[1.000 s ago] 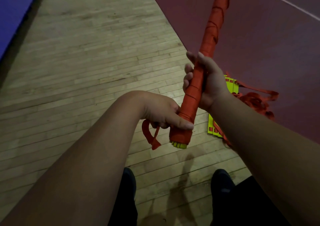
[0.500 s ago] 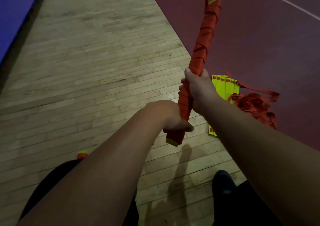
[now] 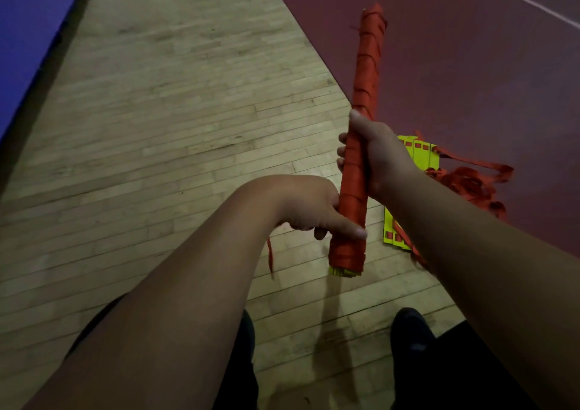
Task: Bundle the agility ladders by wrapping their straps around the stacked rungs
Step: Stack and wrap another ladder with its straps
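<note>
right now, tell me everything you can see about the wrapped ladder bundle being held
The wrapped bundle is a long, slim stick of stacked yellow rungs covered almost end to end in orange strap, wound in tight overlapping turns. Yellow rung ends peek out at the near end. It is held in the air over the floor, tilted away from the person. The right hand grips its middle; the left hand holds it lower down, thumb laid across the wrap. A loose strap tail hangs by the left wrist.

A wooden plank floor is adjoined by red matting. Yellow rungs and loose red straps are laid across their boundary.
</note>
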Demonstrator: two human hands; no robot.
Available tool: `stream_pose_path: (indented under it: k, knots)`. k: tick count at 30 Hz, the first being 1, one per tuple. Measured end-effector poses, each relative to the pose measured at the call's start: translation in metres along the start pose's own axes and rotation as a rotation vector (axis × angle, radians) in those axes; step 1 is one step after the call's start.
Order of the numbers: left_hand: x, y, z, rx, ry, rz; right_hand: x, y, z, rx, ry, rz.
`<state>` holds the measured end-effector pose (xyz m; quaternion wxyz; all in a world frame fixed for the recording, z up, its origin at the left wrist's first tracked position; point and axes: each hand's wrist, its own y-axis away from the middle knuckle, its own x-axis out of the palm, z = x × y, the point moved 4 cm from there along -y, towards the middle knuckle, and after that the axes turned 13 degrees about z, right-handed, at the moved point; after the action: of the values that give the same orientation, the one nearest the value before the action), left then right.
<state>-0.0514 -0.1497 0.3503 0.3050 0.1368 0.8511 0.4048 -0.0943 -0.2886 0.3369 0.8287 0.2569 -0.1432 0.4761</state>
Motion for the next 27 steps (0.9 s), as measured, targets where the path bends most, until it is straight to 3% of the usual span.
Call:
stream_pose_path:
  k: [3, 9, 17, 23, 27]
  knots:
    - [0.007, -0.007, 0.004, -0.056, -0.005, -0.001, -0.003, 0.000, -0.006, -0.039, 0.101, -0.092]
    - [0.007, -0.006, 0.000, -0.227, -0.166, -0.175, -0.006, -0.008, -0.010, -0.063, -0.023, -0.130]
    - [0.016, -0.005, -0.012, -0.273, -0.286, -0.244, -0.016, -0.009, -0.009, -0.077, 0.083, -0.283]
    - [-0.001, 0.008, -0.002, -0.047, 0.087, -0.096, -0.006, -0.006, 0.005, -0.006, -0.218, -0.140]
    - [-0.001, 0.020, -0.008, 0.139, 0.345, 0.018, 0.002, 0.003, 0.009, -0.031, -0.507, 0.112]
